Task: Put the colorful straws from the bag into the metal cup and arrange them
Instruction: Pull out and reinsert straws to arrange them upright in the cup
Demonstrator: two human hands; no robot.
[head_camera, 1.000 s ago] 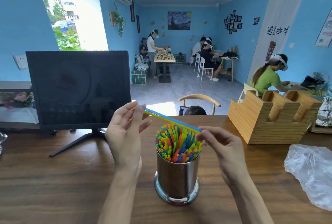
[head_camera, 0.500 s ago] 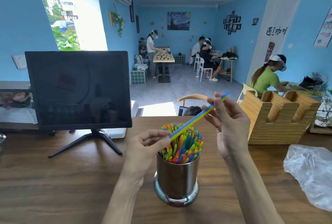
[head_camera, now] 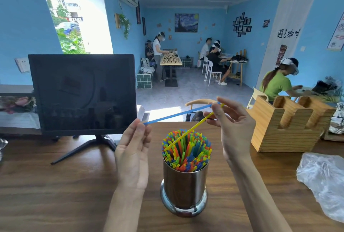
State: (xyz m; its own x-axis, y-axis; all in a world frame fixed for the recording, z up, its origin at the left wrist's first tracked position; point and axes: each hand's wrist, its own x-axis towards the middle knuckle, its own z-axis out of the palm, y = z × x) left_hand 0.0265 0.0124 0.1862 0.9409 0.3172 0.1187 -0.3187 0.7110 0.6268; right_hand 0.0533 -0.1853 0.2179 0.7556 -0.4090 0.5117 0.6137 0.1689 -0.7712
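Below the two raised hands stands the metal cup (head_camera: 185, 185), a smooth, shiny steel cylinder with a flared, rounded foot, on the wood-grain table (head_camera: 55, 185). It is packed with thin plastic straws (head_camera: 188, 152), hollow tubes in red, orange, yellow, green and blue, their open ends fanned above the rim.

Between the hands runs a blue straw (head_camera: 176, 114): the left hand (head_camera: 133, 155) pinches its near end between thumb and fingertips, back of the hand toward the camera, while the right hand (head_camera: 232, 125) pinches the far end. From that same right-hand pinch a yellow straw (head_camera: 186, 135) slants down and left, its lower end lying across the bundle's tops. Whether that end is tucked among the others or only rests on them cannot be told.

Right of the right hand sits a notched holder (head_camera: 284, 129) of pale striped wood; beyond it, a crumpled clear plastic bag (head_camera: 323, 179) is cut off by the picture's edge. Left of the left hand, a dark monitor (head_camera: 81, 94) stands on a splayed foot.
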